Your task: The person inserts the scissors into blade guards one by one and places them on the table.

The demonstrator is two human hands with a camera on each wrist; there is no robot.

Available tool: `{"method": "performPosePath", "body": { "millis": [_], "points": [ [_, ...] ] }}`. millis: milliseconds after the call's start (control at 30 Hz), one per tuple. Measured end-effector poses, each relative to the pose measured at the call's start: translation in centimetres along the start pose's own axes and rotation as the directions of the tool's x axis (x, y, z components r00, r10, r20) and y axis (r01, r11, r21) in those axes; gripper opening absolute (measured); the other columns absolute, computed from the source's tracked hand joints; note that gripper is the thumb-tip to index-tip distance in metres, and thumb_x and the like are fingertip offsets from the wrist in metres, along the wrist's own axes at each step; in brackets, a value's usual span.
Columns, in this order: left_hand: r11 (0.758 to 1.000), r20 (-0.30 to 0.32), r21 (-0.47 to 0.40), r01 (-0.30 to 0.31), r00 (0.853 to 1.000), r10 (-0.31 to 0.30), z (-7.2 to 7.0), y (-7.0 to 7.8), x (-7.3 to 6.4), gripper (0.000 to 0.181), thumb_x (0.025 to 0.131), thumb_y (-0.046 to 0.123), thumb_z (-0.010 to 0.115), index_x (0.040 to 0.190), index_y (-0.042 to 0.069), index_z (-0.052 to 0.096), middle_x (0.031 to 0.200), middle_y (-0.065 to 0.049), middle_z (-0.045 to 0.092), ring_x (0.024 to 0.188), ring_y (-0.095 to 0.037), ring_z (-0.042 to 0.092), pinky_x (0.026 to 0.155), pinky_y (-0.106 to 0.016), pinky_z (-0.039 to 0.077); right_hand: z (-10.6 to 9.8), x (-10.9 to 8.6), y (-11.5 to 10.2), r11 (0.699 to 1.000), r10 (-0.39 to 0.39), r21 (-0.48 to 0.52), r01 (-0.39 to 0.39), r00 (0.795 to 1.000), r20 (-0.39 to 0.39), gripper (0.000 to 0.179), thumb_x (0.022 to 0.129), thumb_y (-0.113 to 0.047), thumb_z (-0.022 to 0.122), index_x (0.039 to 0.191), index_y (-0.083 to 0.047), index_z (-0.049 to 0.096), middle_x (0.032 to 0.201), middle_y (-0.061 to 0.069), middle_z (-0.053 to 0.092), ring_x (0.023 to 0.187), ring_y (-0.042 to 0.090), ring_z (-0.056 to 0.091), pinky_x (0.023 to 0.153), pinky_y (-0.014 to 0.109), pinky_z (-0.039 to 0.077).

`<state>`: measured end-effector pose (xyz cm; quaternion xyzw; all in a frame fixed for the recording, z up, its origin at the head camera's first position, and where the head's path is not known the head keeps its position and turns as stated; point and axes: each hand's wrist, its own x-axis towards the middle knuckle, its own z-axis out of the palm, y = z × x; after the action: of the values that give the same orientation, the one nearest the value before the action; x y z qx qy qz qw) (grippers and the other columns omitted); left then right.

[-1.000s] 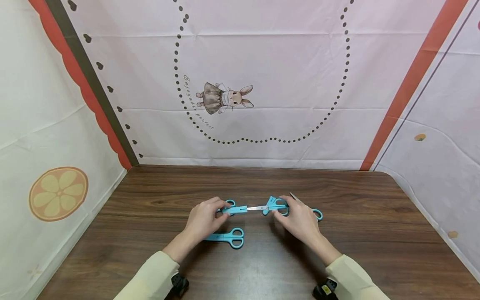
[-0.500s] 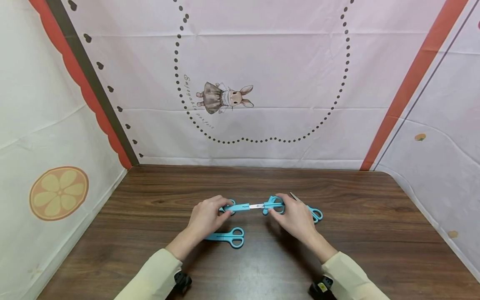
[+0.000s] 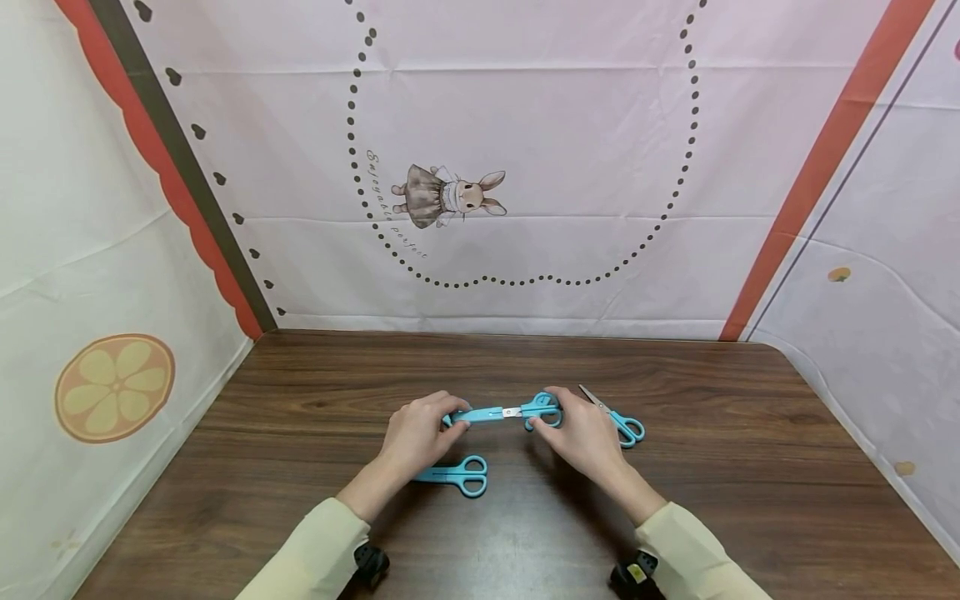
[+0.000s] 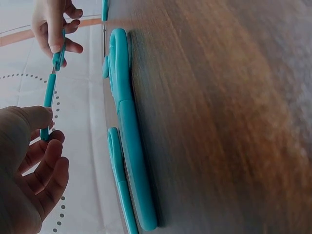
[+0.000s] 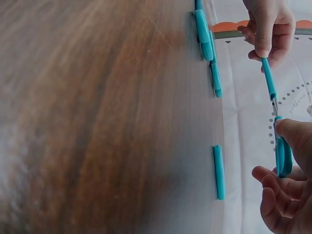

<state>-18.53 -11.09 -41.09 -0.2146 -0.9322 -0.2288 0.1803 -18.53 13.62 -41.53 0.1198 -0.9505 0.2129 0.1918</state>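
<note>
My left hand [image 3: 420, 429] pinches a light-blue blade cover [image 3: 480, 414] between thumb and fingertips, above the table. My right hand [image 3: 588, 429] holds blue-handled scissors [image 3: 543, 406] by their finger loops. Their blades point left into the cover, and a short silver stretch shows between cover and handles. In the right wrist view the cover [image 5: 269, 78] and scissors [image 5: 282, 151] form nearly one line. In the left wrist view two covered pairs of scissors lie on the table, a nearer pair [image 4: 129, 136] and a farther pair [image 4: 119, 175]; my left hand largely hides the farther one in the head view.
Covered scissors [image 3: 457, 475] lie below my left hand. Uncovered scissors [image 3: 626, 427] lie right of my right hand, blades toward the back. A straight blue piece [image 5: 219, 173] rests on the wooden table [image 3: 337, 367]. A printed cloth [image 3: 570, 167] stands behind.
My right hand has moved left with the scissors, and more of the blades has gone into the cover. The left hand has shifted slightly right. More of the uncovered scissors shows.
</note>
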Motion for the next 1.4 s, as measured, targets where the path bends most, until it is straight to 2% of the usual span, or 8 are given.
{"method": "performPosePath", "body": {
  "millis": [433,867,1067,1400],
  "points": [
    [1.000,-0.012,0.004,0.016,1.000,-0.016,0.14,0.26,0.12,0.012,0.081,0.028,0.071,0.092,0.028,0.069,0.080,0.018,0.060,0.055,0.003,0.047,0.044,-0.017,0.035,-0.01,0.10,-0.40,1.000,-0.023,0.011,0.023,1.000,-0.022,0.049,0.076,-0.039,0.072,0.116,-0.012,0.060,0.074,-0.001,0.065,0.045,0.003,0.039,0.041,0.024,0.029],
    [0.999,-0.001,0.022,-0.027,1.000,0.027,0.14,0.36,0.04,0.015,0.081,0.028,0.071,0.095,0.025,0.069,0.075,0.017,0.057,0.057,0.004,0.049,0.049,-0.014,0.037,-0.03,-0.03,-0.25,1.000,-0.017,0.021,0.018,1.000,-0.020,0.048,0.076,-0.038,0.073,0.115,-0.013,0.060,0.065,-0.006,0.059,0.043,0.003,0.036,0.040,0.023,0.027],
    [0.998,-0.030,0.027,-0.051,0.998,0.052,0.05,0.41,0.04,0.015,0.080,0.027,0.072,0.095,0.024,0.069,0.075,0.016,0.057,0.056,0.003,0.047,0.049,-0.015,0.037,-0.12,-0.13,-0.37,0.999,-0.023,0.027,0.024,0.999,-0.032,0.048,0.076,-0.038,0.073,0.114,-0.012,0.060,0.065,-0.006,0.059,0.045,0.002,0.039,0.042,0.022,0.029],
    [0.999,-0.023,0.007,-0.054,0.998,0.054,0.09,0.51,-0.09,0.016,0.079,0.025,0.072,0.095,0.022,0.070,0.079,0.014,0.062,0.057,0.004,0.050,0.048,-0.014,0.037,-0.11,-0.32,-0.50,0.999,-0.030,0.020,0.031,0.999,-0.029,0.048,0.075,-0.038,0.073,0.113,-0.012,0.061,0.066,-0.005,0.061,0.045,0.002,0.039,0.043,0.022,0.031]
  ]
}}
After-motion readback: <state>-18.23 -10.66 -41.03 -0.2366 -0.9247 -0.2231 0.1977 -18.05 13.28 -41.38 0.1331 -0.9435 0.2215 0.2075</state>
